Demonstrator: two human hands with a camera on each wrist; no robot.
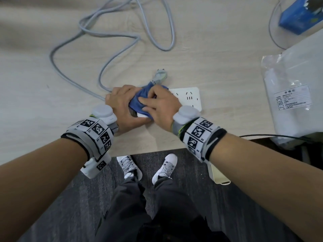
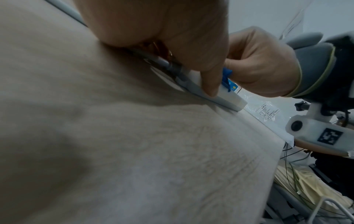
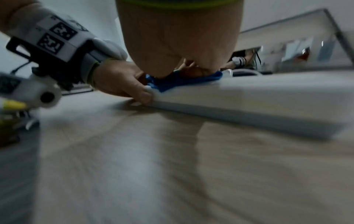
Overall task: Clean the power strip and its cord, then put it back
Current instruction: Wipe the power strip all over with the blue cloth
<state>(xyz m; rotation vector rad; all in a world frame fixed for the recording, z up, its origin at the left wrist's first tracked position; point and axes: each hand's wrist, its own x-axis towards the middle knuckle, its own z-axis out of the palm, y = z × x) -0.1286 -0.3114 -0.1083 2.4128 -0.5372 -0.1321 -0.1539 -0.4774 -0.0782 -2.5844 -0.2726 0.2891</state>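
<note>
Both hands (image 1: 139, 105) atop power strip (image 1: 188, 98), cloth (image 1: 139, 100) between.

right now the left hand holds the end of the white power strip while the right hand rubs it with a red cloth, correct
Not quite: the cloth is blue, not red, as the head view shows. The rest stands: the left hand grips the end of the white power strip while the right hand presses the cloth on it.
</note>
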